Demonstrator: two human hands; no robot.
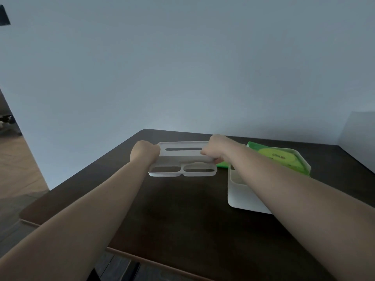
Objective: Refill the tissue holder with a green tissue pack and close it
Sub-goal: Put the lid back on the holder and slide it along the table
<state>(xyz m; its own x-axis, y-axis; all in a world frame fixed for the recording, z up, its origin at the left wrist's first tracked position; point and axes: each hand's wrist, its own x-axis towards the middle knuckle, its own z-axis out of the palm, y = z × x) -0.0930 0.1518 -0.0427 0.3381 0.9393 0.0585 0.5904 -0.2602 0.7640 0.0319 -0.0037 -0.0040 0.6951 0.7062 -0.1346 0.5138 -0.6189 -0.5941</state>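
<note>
Lid [183, 159]: rigid, light plastic, clasped at its short ends by left hand [144, 152] and right hand [215, 149], above desk [162, 209] | green tissue pack [280, 158] apparently already in holder base [241, 197], right.

White lid [182, 159], gripped at its ends by left hand [144, 152] and right hand [215, 151], above dark table [182, 209]. White holder [241, 196] at right, green pack [282, 159] inside.

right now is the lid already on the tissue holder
No, both hands hold the white lid above the table, left of the open tissue holder containing the green tissue pack.
</note>
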